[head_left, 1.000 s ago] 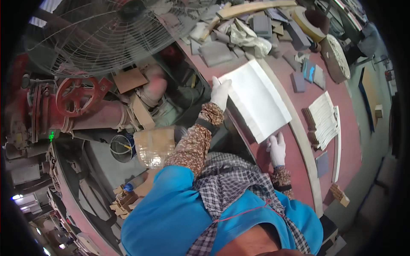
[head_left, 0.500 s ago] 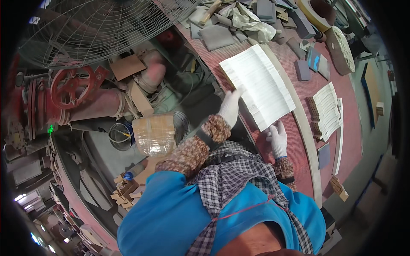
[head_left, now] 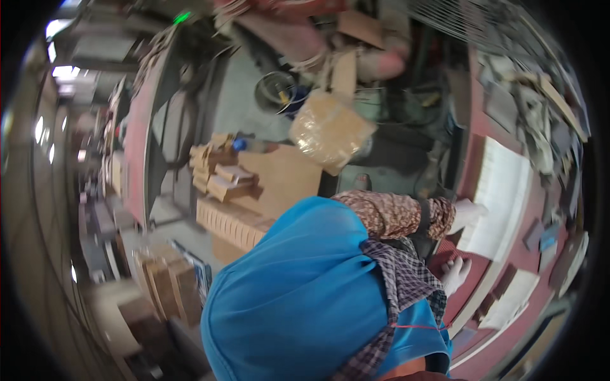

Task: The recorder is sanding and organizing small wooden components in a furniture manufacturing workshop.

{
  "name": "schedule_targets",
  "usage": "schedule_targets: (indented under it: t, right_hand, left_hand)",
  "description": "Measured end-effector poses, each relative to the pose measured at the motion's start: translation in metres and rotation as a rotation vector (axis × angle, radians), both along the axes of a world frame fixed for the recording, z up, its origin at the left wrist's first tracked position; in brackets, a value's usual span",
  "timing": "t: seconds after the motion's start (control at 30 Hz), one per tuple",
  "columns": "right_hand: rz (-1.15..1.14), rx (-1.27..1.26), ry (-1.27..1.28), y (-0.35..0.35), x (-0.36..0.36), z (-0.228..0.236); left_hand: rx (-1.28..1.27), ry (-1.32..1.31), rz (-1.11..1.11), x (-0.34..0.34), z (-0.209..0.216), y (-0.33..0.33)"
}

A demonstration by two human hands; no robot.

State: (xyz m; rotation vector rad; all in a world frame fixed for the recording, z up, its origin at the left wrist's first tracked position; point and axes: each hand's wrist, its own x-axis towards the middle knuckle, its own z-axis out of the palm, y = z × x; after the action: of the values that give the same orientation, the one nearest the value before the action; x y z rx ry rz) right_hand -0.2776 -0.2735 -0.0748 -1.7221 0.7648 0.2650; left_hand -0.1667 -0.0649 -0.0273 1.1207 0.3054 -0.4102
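Note:
A white slab of narrow strips set side by side lies on the red textured worktop at the right. My left hand, in a white glove, rests at the slab's near left edge, its fingers laid out toward the white surface. Motion blurs them, and I see nothing held. Just nearer to me, my right hand, also gloved, hovers over or touches the worktop below the slab's near end. Its fingers are apart with nothing between them.
A second, smaller white stack stands farther right, past a pale curved strip. Grey blocks and cloth crowd the far right. Left of me are a tape-wrapped carton, wooden pieces and stacked boxes. A wire fan guard shows above.
The view has swung left, so the worktop and slab now sit at the right and more of the floor shows. Both hands stay close to the slab.

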Motion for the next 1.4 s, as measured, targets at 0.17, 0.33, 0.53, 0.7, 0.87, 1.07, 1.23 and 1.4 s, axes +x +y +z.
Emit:
schedule_targets:
  t: [0.17,0.33,0.53,0.7,0.87,1.07,1.23,1.4]
  right_hand:
    - [0.001,-0.027,0.060,-0.004,-0.009,-0.006]
    - [0.284,-0.131,0.154,0.013,-0.012,-0.009]
    - [0.835,0.121,0.098,0.109,-0.002,-0.019]
    - [1.170,-0.069,0.107,0.231,-0.025,0.012]
    - [1.435,-0.171,0.208,0.336,-0.056,0.033]
    - [1.884,-0.310,0.049,0.427,-0.062,0.018]
    - [2.226,-0.295,-0.164,0.545,-0.062,-0.010]
    - [2.466,-0.242,-0.150,0.651,-0.117,-0.049]
  left_hand:
    - [-0.644,0.312,-0.173,-0.040,-0.014,0.080]
    - [-0.169,0.381,0.224,-0.131,-0.035,0.195]
    - [-0.165,0.399,0.775,-0.290,-0.076,0.292]
    - [-0.797,0.108,0.857,-0.428,-0.129,0.321]
    - [-1.090,-0.231,1.127,-0.532,-0.158,0.307]
    - [-0.882,0.173,1.530,-0.572,-0.150,0.316]
    - [-0.736,0.547,1.882,-0.590,-0.159,0.346]
    - [-0.782,0.485,2.068,-0.597,-0.179,0.379]
